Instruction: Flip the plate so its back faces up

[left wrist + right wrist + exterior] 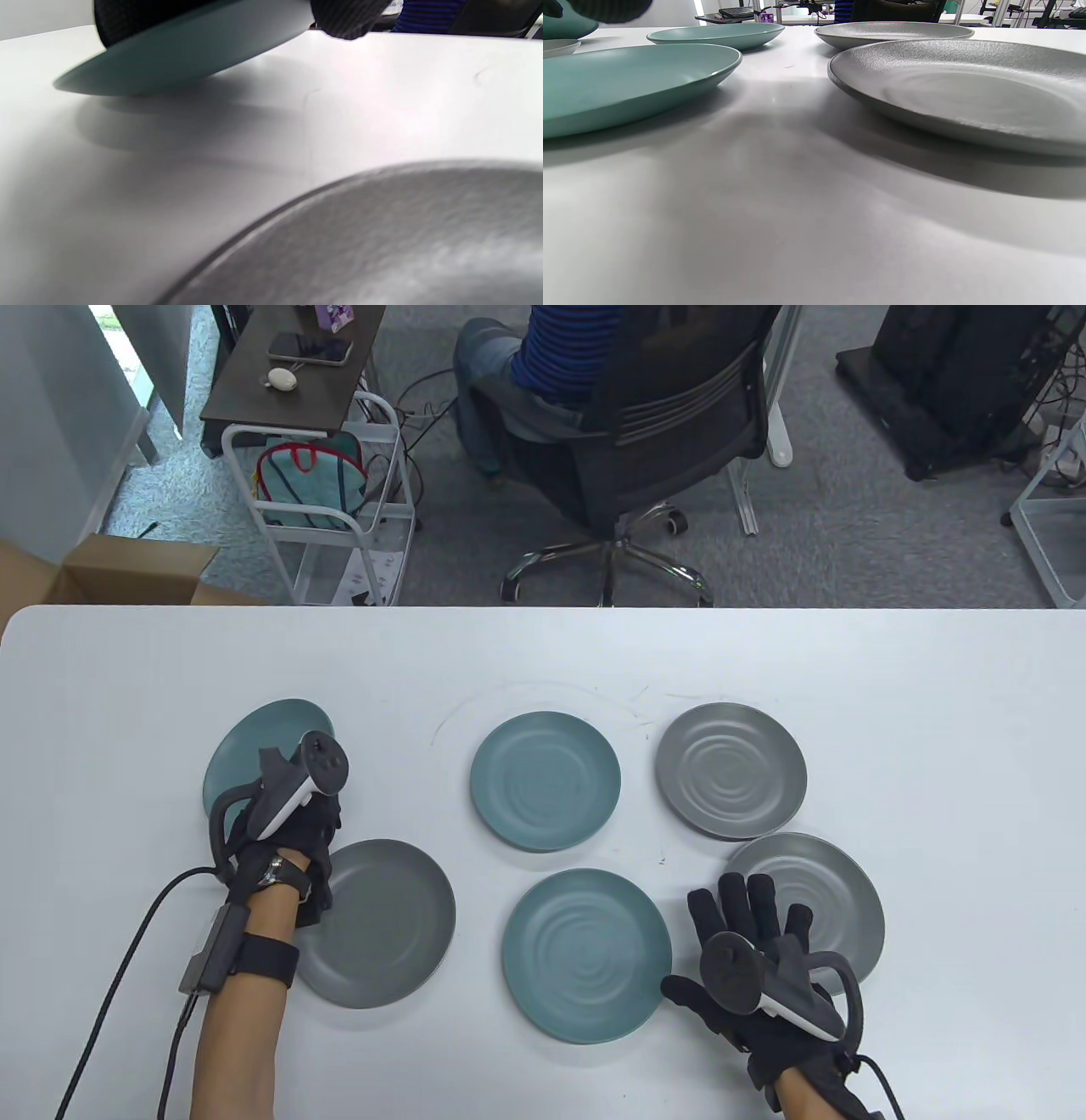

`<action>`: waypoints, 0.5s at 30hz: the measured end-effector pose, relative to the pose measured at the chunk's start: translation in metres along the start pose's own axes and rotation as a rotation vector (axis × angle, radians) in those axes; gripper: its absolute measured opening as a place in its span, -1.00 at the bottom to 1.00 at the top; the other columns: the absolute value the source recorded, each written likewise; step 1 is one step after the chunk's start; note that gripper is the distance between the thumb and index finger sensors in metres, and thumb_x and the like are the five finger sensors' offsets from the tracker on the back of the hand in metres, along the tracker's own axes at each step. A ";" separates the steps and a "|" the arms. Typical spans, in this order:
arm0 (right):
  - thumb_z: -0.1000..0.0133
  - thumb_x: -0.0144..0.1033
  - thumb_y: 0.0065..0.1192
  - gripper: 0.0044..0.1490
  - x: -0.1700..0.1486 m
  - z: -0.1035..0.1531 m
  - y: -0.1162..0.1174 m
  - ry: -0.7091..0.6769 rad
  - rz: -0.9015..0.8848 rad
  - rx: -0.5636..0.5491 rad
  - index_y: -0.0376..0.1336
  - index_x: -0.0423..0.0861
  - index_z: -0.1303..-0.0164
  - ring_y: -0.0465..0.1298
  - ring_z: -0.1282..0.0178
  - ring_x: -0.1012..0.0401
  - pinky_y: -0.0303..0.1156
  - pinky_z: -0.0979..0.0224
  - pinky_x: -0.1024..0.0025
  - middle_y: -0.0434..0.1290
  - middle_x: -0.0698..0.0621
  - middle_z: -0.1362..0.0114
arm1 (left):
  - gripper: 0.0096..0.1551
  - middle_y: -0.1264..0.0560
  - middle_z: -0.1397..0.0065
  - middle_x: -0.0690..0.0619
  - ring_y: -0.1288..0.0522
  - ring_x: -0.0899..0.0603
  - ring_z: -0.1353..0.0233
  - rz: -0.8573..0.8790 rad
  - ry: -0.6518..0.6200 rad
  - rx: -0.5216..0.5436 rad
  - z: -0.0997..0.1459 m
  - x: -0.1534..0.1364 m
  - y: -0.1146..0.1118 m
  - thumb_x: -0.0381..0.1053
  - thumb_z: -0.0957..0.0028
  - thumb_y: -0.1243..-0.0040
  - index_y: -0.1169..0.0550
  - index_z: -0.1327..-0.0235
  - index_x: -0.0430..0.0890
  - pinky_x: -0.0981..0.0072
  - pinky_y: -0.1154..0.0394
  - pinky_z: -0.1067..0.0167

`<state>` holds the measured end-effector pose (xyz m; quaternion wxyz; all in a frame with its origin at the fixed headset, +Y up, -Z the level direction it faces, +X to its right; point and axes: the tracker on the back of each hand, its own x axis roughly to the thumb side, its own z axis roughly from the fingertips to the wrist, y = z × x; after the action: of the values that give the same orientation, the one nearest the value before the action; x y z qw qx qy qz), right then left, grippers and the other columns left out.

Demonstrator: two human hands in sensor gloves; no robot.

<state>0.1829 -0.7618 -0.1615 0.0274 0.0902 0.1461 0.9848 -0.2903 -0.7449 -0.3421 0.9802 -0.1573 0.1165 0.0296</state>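
Note:
Six plates lie on the white table (543,661). My left hand (293,836) grips the near edge of the far-left teal plate (254,746). In the left wrist view this plate (182,55) is tilted, its near side lifted and its far edge on the table, with a gloved finger (348,17) at its rim. My right hand (747,933) is open with fingers spread, held flat by the left edge of the front-right grey plate (814,899), which also shows in the right wrist view (967,89).
A grey plate (382,925) lies just right of my left wrist. A teal plate (545,780) and a grey plate (731,770) lie mid-table. A teal plate (585,954) lies front centre. Beyond the far edge are an occupied office chair (645,432) and a cart (331,517).

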 end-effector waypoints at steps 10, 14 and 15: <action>-0.05 0.43 -0.06 0.24 0.000 0.000 0.000 -0.004 -0.009 0.008 -0.32 -0.05 -0.73 -0.38 -0.71 -0.21 -0.33 -0.57 -0.43 -0.37 -0.23 -0.76 | -0.27 -0.36 -0.54 -0.25 -0.52 -0.40 -0.47 0.265 -0.083 0.052 0.013 -0.005 0.026 0.07 -0.23 -0.02 -0.25 -0.64 -0.16 -0.06 -0.60 -0.20; -0.05 0.43 -0.07 0.24 0.000 0.000 0.000 -0.006 -0.018 0.006 -0.32 -0.05 -0.73 -0.38 -0.71 -0.21 -0.33 -0.57 -0.43 -0.37 -0.23 -0.76 | -0.28 -0.39 -0.51 -0.24 -0.56 -0.37 -0.43 0.397 -0.109 0.089 0.018 -0.012 0.039 0.07 -0.23 -0.01 -0.27 -0.62 -0.18 -0.01 -0.63 -0.17; -0.05 0.43 -0.07 0.24 0.000 0.000 0.000 -0.006 -0.019 0.006 -0.32 -0.05 -0.73 -0.38 -0.71 -0.21 -0.33 -0.57 -0.43 -0.37 -0.23 -0.76 | -0.29 -0.39 -0.50 -0.24 -0.57 -0.37 -0.43 0.424 -0.112 0.092 0.019 -0.014 0.041 0.07 -0.23 0.00 -0.27 -0.62 -0.18 0.00 -0.63 -0.16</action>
<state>0.1830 -0.7616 -0.1613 0.0368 0.0920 0.1497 0.9838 -0.3032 -0.7000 -0.3339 0.9631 -0.0827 0.0934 0.2385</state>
